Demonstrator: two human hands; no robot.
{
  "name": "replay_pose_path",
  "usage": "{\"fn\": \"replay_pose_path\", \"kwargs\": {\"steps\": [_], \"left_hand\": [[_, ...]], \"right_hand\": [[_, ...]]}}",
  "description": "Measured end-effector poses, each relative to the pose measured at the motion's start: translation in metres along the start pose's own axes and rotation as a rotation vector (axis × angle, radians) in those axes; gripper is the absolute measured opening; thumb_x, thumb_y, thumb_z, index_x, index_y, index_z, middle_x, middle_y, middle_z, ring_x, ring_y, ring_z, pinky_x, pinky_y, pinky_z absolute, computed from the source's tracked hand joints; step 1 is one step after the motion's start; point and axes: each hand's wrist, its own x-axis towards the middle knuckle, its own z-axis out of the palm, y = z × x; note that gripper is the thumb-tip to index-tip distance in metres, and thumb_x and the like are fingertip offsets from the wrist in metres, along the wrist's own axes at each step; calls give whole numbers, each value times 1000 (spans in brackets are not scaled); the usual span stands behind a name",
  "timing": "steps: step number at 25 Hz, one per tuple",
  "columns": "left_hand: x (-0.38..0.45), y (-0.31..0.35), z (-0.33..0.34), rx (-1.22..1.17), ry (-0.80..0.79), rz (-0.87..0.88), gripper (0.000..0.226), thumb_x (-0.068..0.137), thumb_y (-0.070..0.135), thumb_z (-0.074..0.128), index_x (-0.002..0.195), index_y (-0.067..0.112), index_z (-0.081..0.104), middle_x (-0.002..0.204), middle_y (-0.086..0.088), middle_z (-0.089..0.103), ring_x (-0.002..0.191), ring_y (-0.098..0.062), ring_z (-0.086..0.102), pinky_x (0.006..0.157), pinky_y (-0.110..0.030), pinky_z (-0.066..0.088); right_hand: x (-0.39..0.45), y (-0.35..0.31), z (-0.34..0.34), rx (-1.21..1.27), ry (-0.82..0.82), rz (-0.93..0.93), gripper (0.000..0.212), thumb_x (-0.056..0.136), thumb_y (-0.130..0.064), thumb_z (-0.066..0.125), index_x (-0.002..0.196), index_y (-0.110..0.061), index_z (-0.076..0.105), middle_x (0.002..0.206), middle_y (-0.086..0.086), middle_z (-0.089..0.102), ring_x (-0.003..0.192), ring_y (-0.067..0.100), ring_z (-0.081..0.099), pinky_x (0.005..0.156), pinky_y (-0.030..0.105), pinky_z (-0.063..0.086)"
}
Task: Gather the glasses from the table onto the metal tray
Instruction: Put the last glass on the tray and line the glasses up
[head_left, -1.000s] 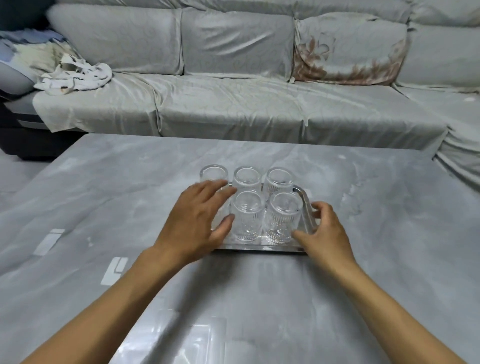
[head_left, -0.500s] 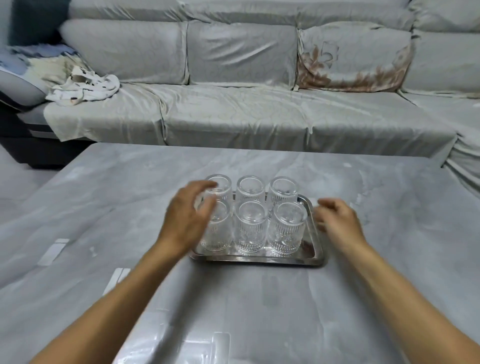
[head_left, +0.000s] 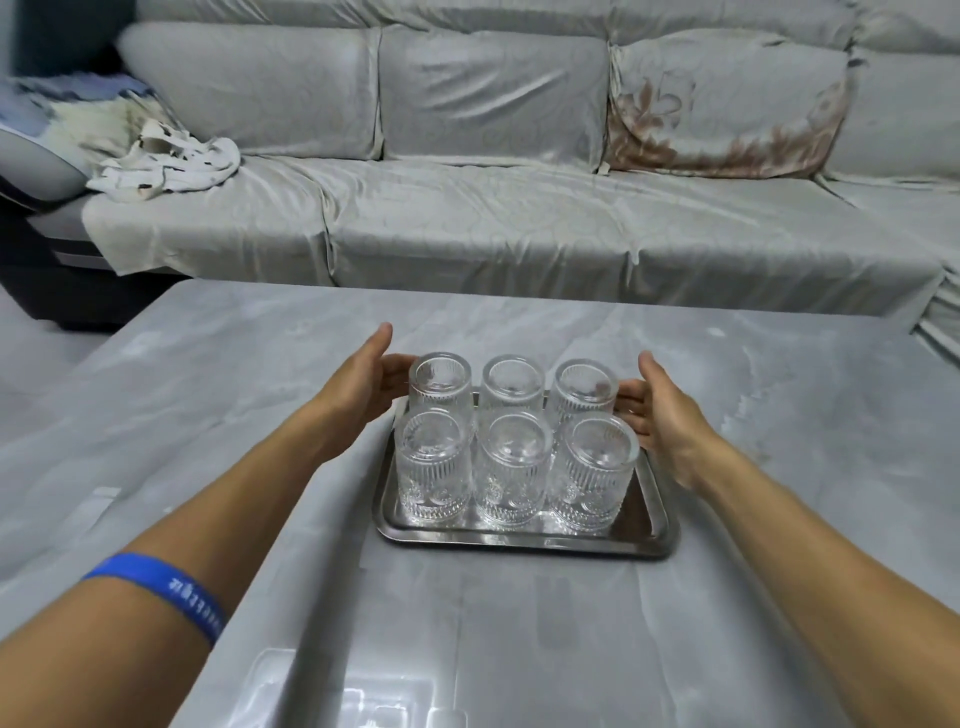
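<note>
Several clear ribbed glasses (head_left: 514, 467) stand upside down in two rows on a metal tray (head_left: 519, 540) in the middle of the grey table. My left hand (head_left: 371, 382) is at the tray's far left side, fingers spread, beside the back-left glass (head_left: 439, 387). My right hand (head_left: 662, 415) is at the tray's right side, palm turned inward, fingers next to the back-right glass (head_left: 587, 389). Whether either hand touches a glass or the tray rim is unclear. Neither hand holds anything. A blue band circles my left forearm (head_left: 171, 592).
The grey marble-look table (head_left: 218, 415) stretches out on all sides of the tray. A grey covered sofa (head_left: 493, 218) runs behind it, with a crumpled white cloth (head_left: 166, 161) at its left end. A clear plastic piece (head_left: 374, 696) lies at the near table edge.
Both hands have moved from the tray's near side to its far left and right sides, flanking the glasses. The view has come closer to the tray.
</note>
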Motion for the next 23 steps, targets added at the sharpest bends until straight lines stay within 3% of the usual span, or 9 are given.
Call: {"fn": "replay_pose_path", "kwargs": {"steps": [2,4,6,8,11,15,18,20,23], "left_hand": [[-2,12,-1,90,37,68,66,94,60,23,113,15,68,118,-1,69,112,-12,59,108,-38,29],[0,38,9,155,65,248,63,96,57,26,109,14,70,115,-2,70,106,-10,63,108,-37,34],[7,67,29,289,-76,359,68,91,63,26,108,15,70,114,-2,71,105,-9,64,105,-36,38],[14,84,52,517,-233,352,79,85,74,23,112,15,68,117,-3,70,107,-11,63,105,-38,39],[24,80,68,646,-297,290,83,87,72,22,111,7,68,114,-11,70,105,-21,65,105,-45,42],[25,70,60,597,-339,245,88,81,79,23,114,11,68,115,-7,70,104,-15,66,103,-41,43],[20,53,36,398,-81,337,84,79,81,23,113,19,68,120,0,69,104,-5,63,97,-32,41],[13,29,9,118,122,227,75,86,73,20,103,21,71,116,-2,70,101,-9,64,94,-32,39],[0,-5,-8,32,98,20,79,90,69,18,105,12,70,106,-4,74,95,-13,68,76,-21,38]], "right_hand": [[-2,-10,0,-137,45,-98,62,92,-64,30,101,-15,68,107,4,71,101,19,65,86,35,48],[1,-31,4,-309,130,-292,68,88,-69,27,103,-18,69,114,3,70,105,20,64,86,37,46],[6,-56,21,-473,-7,-385,75,80,-77,23,99,-23,72,113,-1,71,102,16,65,95,41,45],[11,-74,46,-671,-213,-347,82,76,-82,18,97,-24,72,113,-1,71,106,17,63,103,45,41],[21,-81,67,-753,-291,-285,82,76,-80,17,91,-22,72,107,2,72,104,19,63,106,46,39],[22,-79,61,-708,-313,-301,80,81,-76,20,101,-19,73,107,0,72,104,16,63,105,43,40],[19,-62,33,-494,-52,-406,75,86,-74,21,108,-21,70,116,-2,69,110,17,59,100,40,40],[10,-39,5,-192,80,-234,74,91,-68,20,112,-15,67,118,6,67,109,24,59,93,39,42],[0,-5,-11,53,6,7,83,92,-68,18,116,-2,63,113,17,68,101,29,64,96,39,46]]}}
